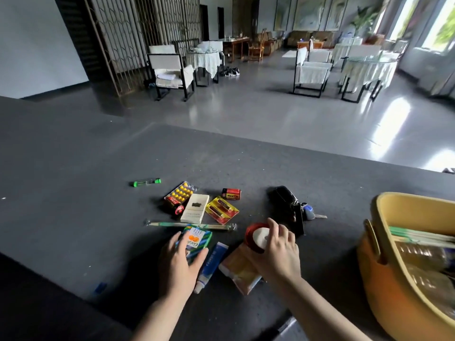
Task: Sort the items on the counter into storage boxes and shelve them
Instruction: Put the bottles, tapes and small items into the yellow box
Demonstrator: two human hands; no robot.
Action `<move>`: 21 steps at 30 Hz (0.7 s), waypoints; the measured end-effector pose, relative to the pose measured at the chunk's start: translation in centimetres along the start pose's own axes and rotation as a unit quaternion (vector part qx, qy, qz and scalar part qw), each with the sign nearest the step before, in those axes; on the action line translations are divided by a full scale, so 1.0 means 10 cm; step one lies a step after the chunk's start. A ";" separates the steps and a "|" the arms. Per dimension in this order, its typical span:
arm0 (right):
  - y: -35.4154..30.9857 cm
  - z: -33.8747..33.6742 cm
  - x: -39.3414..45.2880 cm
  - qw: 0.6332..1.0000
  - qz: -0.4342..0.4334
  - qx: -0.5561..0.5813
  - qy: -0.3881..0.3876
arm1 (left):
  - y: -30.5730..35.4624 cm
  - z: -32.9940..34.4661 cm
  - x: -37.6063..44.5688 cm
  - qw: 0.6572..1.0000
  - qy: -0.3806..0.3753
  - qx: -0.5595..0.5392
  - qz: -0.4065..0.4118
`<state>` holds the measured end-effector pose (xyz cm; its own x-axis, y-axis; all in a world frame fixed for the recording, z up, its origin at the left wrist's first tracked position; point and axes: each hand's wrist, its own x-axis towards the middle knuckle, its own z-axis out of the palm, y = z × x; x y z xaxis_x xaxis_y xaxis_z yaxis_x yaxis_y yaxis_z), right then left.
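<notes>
Two picks at once: our left hand [181, 260] grasps the green-and-white box [197, 241], right hand [277, 249] the red ribbon spool [256, 236], both on the desk [73, 193]. Next, lift into the yellow storage box [384, 286].

On the counter [73, 168] beyond the fingers: one green marker [145, 182], one yellow pill blister [181, 193], one white booklet [195, 208], one two-battery pack [222, 209], one boxed battery [231, 193], one chopstick pair [192, 225], one key bunch [299, 210]. At the fingers: one carton [197, 239], one tube [211, 263], one ribbon spool [257, 238], one orange packet [240, 269]. Right: one yellow basket [394, 279].
</notes>
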<state>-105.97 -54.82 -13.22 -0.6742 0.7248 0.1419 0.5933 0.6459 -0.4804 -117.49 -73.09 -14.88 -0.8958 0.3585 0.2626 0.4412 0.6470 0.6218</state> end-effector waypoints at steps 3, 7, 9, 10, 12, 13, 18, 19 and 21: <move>-0.02 -0.14 -0.06 0.999 -0.036 0.001 0.020 | 0.26 -0.12 0.02 0.997 0.040 -0.054 0.045; -0.05 -0.58 -0.14 0.996 -0.045 0.054 0.052 | 0.89 -0.18 0.07 0.983 0.048 -0.135 0.113; -0.03 -0.90 -0.17 0.991 -0.058 0.095 0.077 | 1.25 -0.16 0.10 0.969 0.037 -0.225 0.095; 0.01 -1.08 -0.19 0.987 -0.070 0.111 0.094 | 1.43 -0.14 0.12 0.960 0.038 -0.262 0.096; 0.13 -1.43 -0.23 0.979 -0.094 0.125 0.131 | 1.77 -0.08 0.16 0.940 0.042 -0.314 0.130; 0.22 -1.61 -0.26 0.976 -0.100 0.126 0.146 | 1.96 -0.04 0.16 0.931 0.041 -0.331 0.149; 1.01 -2.37 -0.37 0.974 -0.055 0.096 0.199 | 2.88 0.35 -0.14 0.911 -0.003 -0.350 0.219; 1.22 -2.51 -0.38 0.974 -0.036 0.084 0.209 | 3.05 0.43 -0.22 0.913 -0.019 -0.331 0.238; 1.67 -2.77 -0.39 0.977 0.015 0.046 0.209 | 3.34 0.58 -0.35 0.909 -0.068 -0.323 0.254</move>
<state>-81.30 -40.23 2.19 -0.4075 0.7898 0.4583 0.5555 0.6128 -0.5621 -99.26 -48.85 0.74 -0.5501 0.6096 0.5708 0.6344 -0.1395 0.7603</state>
